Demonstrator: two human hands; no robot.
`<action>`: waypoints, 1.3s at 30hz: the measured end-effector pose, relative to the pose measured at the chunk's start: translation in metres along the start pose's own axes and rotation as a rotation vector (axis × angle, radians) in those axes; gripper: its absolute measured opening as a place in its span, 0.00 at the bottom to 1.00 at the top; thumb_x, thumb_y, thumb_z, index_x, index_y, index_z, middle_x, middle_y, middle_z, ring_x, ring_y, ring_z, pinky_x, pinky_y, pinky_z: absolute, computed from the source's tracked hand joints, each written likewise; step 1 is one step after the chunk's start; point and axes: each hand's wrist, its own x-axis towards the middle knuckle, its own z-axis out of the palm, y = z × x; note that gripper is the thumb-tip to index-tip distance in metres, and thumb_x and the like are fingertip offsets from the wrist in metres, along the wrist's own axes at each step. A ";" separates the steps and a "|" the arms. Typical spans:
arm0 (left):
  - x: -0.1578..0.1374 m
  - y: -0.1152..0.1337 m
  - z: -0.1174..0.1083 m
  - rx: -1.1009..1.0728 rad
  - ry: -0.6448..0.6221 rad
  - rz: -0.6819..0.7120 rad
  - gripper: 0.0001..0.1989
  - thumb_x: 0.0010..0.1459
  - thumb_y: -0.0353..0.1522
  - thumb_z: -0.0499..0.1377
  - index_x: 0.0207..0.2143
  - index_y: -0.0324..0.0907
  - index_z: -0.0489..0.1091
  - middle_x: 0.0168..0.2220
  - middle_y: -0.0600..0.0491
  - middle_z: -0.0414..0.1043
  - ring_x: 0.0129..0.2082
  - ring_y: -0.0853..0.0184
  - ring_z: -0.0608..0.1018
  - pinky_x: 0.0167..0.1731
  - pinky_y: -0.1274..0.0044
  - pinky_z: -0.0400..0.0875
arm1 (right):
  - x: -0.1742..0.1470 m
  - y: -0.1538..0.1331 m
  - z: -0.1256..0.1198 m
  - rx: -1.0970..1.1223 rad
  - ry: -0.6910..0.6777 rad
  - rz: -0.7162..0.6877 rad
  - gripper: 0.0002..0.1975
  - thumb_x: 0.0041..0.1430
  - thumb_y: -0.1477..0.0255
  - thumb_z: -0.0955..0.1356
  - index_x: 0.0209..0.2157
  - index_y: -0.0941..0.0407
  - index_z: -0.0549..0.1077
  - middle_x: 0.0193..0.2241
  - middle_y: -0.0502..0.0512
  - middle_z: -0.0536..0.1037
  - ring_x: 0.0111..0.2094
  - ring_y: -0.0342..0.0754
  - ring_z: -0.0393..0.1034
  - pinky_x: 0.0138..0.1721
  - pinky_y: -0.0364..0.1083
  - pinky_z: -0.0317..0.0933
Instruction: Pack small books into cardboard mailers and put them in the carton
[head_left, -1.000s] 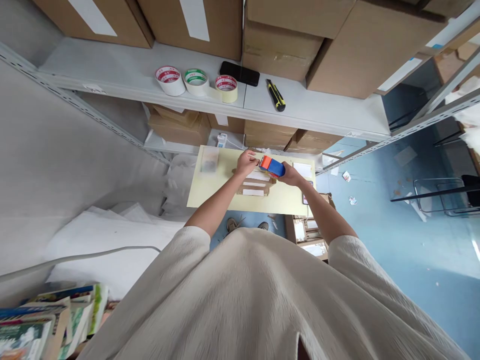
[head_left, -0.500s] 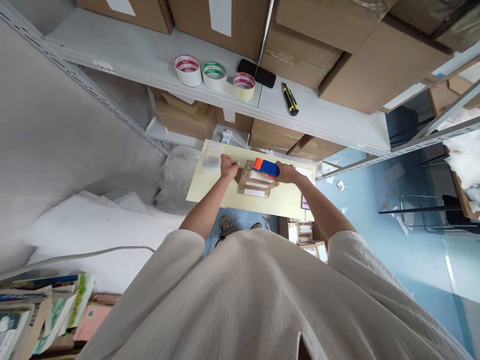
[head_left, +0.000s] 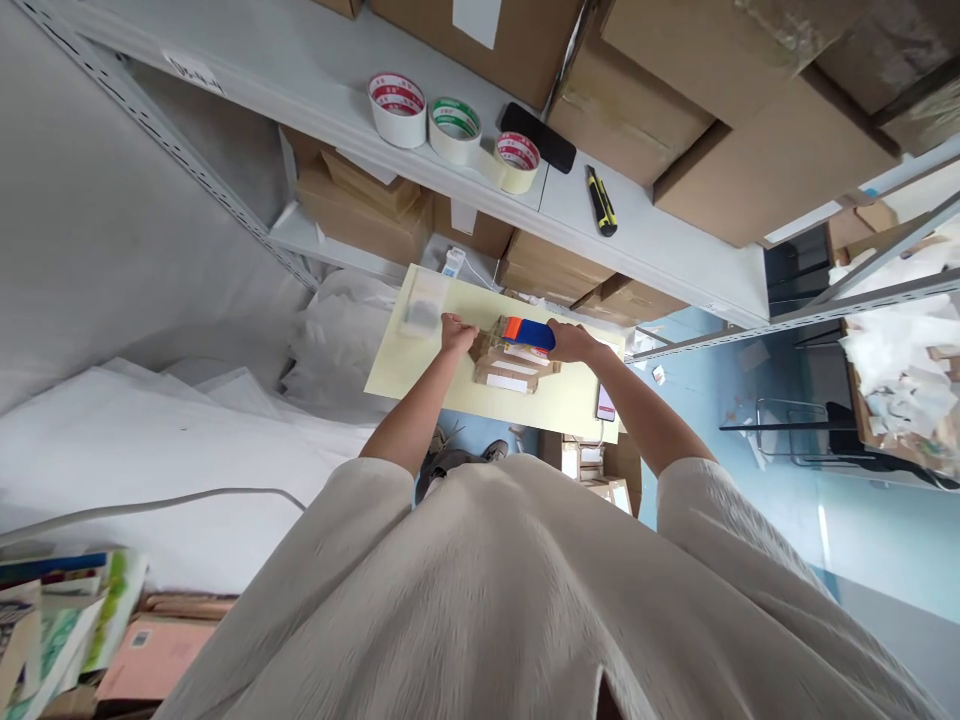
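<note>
My right hand [head_left: 571,342] grips a blue and orange tape dispenser [head_left: 534,334] over small brown cardboard boxes [head_left: 507,381] with white labels. These boxes lie side by side on a pale yellow tabletop [head_left: 409,372]. At their left end, my left hand [head_left: 457,333] is closed, its fingertips pinched by the cardboard edge. What those fingers hold, if anything, is too small to make out. The dispenser's orange end points left and hides part of the rear box.
Tape rolls [head_left: 455,130], a black phone-like object [head_left: 538,137] and a yellow-black utility knife [head_left: 601,202] lie on the grey shelf [head_left: 652,240] ahead. A phone [head_left: 605,403] with a cable sits at the table's right edge. An open carton [head_left: 625,467] stands below.
The camera view has shifted and turned slightly. Both hands keep nearly the same places at the boxes, and the tape dispenser stays in my right hand. One shoe shows more.
</note>
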 end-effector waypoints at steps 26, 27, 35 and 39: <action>-0.035 -0.010 0.009 0.116 -0.235 0.214 0.22 0.68 0.25 0.55 0.59 0.46 0.79 0.58 0.46 0.86 0.59 0.58 0.86 0.66 0.64 0.79 | 0.004 -0.014 -0.001 -0.105 -0.004 0.062 0.23 0.63 0.65 0.75 0.57 0.52 0.70 0.54 0.67 0.86 0.54 0.67 0.82 0.61 0.59 0.68; -0.036 -0.009 0.007 0.161 -0.294 0.237 0.25 0.68 0.26 0.56 0.64 0.46 0.78 0.61 0.45 0.85 0.62 0.56 0.85 0.68 0.63 0.78 | 0.004 -0.014 0.000 -0.096 0.000 0.056 0.23 0.62 0.66 0.75 0.57 0.52 0.70 0.54 0.66 0.86 0.53 0.66 0.82 0.61 0.59 0.67; -0.016 0.029 -0.001 0.710 -0.635 0.417 0.65 0.55 0.46 0.79 0.87 0.48 0.51 0.89 0.40 0.40 0.88 0.38 0.48 0.84 0.54 0.54 | 0.001 -0.011 -0.002 -0.058 -0.014 0.025 0.26 0.64 0.65 0.75 0.61 0.52 0.70 0.56 0.65 0.86 0.54 0.65 0.82 0.60 0.58 0.68; -0.013 0.038 -0.002 0.841 -0.683 0.401 0.68 0.52 0.53 0.81 0.87 0.56 0.52 0.89 0.43 0.37 0.88 0.38 0.49 0.82 0.53 0.56 | -0.002 -0.013 -0.005 -0.077 -0.045 0.022 0.28 0.61 0.70 0.76 0.61 0.52 0.70 0.55 0.66 0.86 0.54 0.65 0.83 0.57 0.56 0.70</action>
